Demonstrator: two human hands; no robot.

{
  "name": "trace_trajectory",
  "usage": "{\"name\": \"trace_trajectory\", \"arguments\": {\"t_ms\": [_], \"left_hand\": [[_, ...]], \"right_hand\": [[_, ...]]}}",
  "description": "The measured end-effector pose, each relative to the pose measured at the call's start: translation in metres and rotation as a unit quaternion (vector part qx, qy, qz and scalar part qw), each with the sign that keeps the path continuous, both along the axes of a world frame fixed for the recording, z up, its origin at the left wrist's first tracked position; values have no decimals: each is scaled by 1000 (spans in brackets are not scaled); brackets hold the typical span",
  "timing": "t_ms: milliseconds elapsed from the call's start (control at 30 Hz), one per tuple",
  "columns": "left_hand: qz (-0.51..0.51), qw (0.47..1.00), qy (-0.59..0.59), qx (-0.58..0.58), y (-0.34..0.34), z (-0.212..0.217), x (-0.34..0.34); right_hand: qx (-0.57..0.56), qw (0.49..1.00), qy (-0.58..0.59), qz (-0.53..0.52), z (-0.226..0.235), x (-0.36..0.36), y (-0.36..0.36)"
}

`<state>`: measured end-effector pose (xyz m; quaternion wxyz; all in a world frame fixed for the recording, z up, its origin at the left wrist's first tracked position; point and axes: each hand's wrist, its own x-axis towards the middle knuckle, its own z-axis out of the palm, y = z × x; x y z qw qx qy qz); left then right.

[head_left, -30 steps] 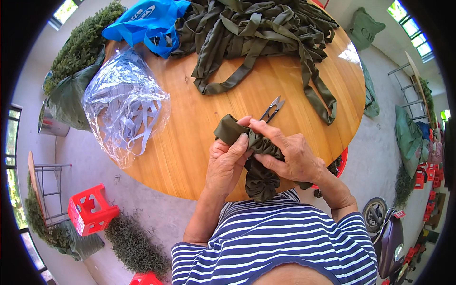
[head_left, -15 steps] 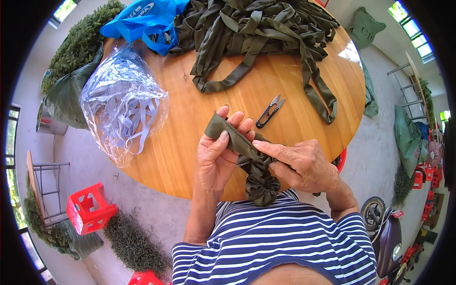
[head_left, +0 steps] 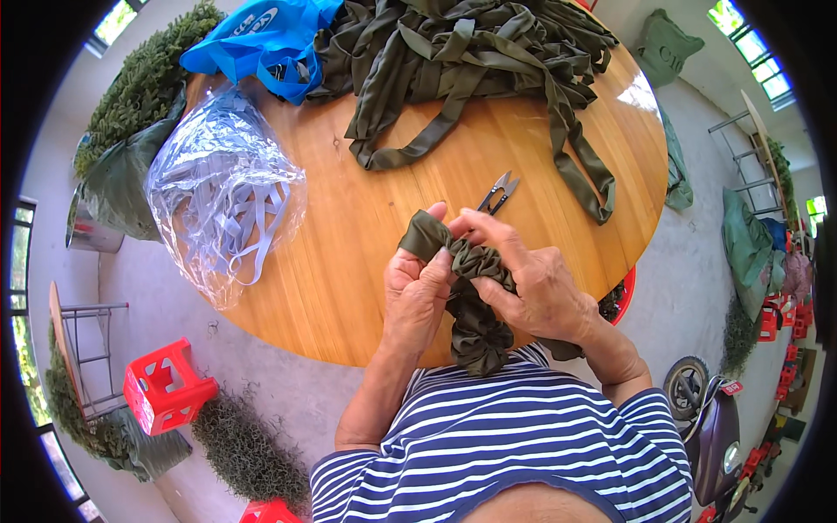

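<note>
Between my hands is an olive-green fabric tube (head_left: 479, 263), bunched into tight gathers, with a smooth flat end sticking up at the left. My left hand (head_left: 420, 283) pinches it just below that smooth end, thumb on top. My right hand (head_left: 534, 277) grips the gathered part between thumb and fingers. More scrunched fabric hangs below, down to the table's near edge by my striped shirt. Just beyond my right fingers lie thread snips (head_left: 499, 193) with black handles, partly hidden by that hand. A big heap of olive-green fabric strips (head_left: 471, 70) covers the table's far side.
On the round wooden table (head_left: 323, 288), a clear plastic bag of pale elastic bands (head_left: 228, 196) sits at the left, with a blue bag (head_left: 261, 44) behind it. A red stool (head_left: 167, 385) and dark bundled greenery (head_left: 248, 449) stand on the floor at left; a scooter (head_left: 715, 444) is at right.
My right hand has moved up and now grips the fabric instead of pointing along it. The upper stretch, smooth before, is bunched into gathers. My left hand has shifted slightly right.
</note>
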<state>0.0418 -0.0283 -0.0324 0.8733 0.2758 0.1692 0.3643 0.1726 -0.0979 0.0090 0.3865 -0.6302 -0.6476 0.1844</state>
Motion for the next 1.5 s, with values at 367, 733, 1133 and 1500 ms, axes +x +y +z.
{"name": "trace_trajectory", "arguments": {"t_ms": [367,733,1133,1500], "left_hand": [[-42,991,-71,-105,11,5,-19],[46,997,-48,-26,3,-1,-4],[3,999,-35,19,-4,-3,0],[-160,964,-146,-155,10,-3,-19]], "right_hand": [[-27,986,-105,126,22,12,-19],[7,994,-105,22,6,-1,-17],[-4,999,-39,4,-6,-5,-6],[62,993,12,103,-4,10,2]]}}
